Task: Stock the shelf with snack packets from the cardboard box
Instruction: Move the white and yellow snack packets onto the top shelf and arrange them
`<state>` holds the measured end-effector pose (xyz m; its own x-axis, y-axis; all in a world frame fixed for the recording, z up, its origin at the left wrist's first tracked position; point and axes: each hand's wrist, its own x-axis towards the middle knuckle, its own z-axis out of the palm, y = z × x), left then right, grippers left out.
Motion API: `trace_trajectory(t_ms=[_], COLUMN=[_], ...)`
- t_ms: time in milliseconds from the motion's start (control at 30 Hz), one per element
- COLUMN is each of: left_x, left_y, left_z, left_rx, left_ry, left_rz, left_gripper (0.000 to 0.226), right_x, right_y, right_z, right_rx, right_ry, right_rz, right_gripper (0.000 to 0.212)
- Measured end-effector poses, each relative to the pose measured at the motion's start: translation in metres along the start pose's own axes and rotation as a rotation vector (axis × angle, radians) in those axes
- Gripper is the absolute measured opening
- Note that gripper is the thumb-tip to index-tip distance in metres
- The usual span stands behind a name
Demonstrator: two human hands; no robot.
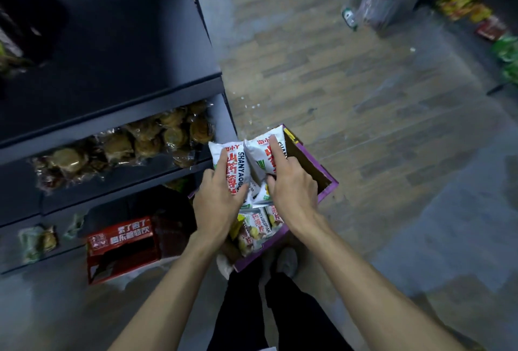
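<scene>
Left hand (pixel 215 202) grips 1 white snack packet (pixel 218 151). Right hand (pixel 291 191) grips a 2nd packet (pixel 259 149), index finger laid along it. Both sit at frame centre, above the cardboard box (pixel 328 185).

Risk: the film is glossy and the packets touch edge to edge, so 1 could slip to the floor on the swing to the shelf (pixel 112 115) at left.

Box: more packets (pixel 258 224) in its lower end. Red carton (pixel 120 241), lower left: contents unclear.
</scene>
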<state>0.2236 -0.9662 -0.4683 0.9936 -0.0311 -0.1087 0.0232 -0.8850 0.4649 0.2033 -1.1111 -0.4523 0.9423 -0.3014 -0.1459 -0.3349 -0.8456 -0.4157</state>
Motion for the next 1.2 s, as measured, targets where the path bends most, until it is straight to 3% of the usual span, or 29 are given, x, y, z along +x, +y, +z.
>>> trace_trajectory(t_ms=[400,867,1200], left_x=[-0.038,-0.074,-0.045], left_y=[-0.029,-0.129,-0.1], left_z=[-0.155,-0.414,-0.491], left_rx=[-0.064,0.085,0.046], left_ry=[0.345,0.77,0.895], left_rz=[0.053,0.107,0.213], left_gripper=[0.083,0.081,0.085], right_x=[-0.064,-0.143,-0.123], right_y=[-0.138,-0.385,-0.442], right_z=[-0.055,-0.12,-0.189], right_rx=[0.09,0.219,0.187], right_ry=[0.18,0.451,0.607], right_rz=[-0.274,-0.588,-0.626], right_gripper=[0.102,0.091,0.089])
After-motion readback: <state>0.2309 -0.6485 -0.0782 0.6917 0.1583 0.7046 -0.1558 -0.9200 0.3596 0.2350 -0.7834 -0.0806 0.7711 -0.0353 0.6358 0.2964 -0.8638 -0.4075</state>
